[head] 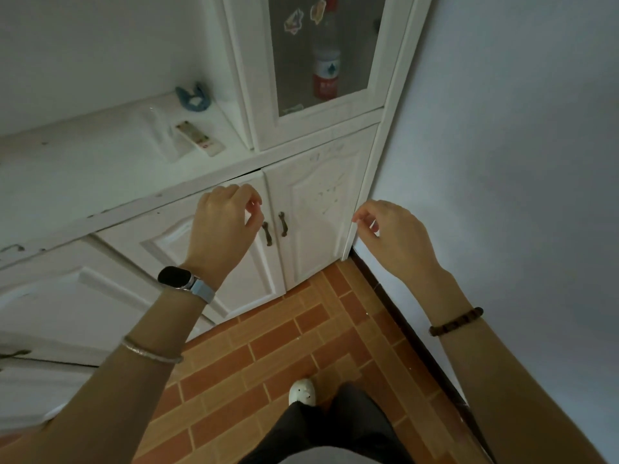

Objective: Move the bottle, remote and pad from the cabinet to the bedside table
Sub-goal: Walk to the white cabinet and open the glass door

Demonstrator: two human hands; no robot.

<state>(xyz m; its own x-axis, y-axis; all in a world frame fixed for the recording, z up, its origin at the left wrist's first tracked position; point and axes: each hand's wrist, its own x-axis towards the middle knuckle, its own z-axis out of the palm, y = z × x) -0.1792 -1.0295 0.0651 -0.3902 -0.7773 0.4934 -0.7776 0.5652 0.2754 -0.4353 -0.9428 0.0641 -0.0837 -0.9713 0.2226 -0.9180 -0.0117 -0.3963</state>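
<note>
A clear bottle [326, 61] with a red label stands upright behind the glass door of the upper cabinet [378, 78]. A white remote [200, 138] lies on the white counter [83, 169], beside a pale translucent flat item [160, 135] that may be the pad. My left hand [225, 222] hovers in front of the lower cabinet doors, just left of the two dark handles [274, 227], fingers loosely curled and holding nothing. My right hand [388, 234] hangs by the cabinet's right edge, also empty with curled fingers.
A blue holder-like object [193, 97] sits at the back of the counter. Stickers [303, 16] are on the glass door. A bluish wall [502, 145] closes in on the right. Orange brick-pattern tiles [284, 336] cover the floor, where my white shoe [302, 391] stands.
</note>
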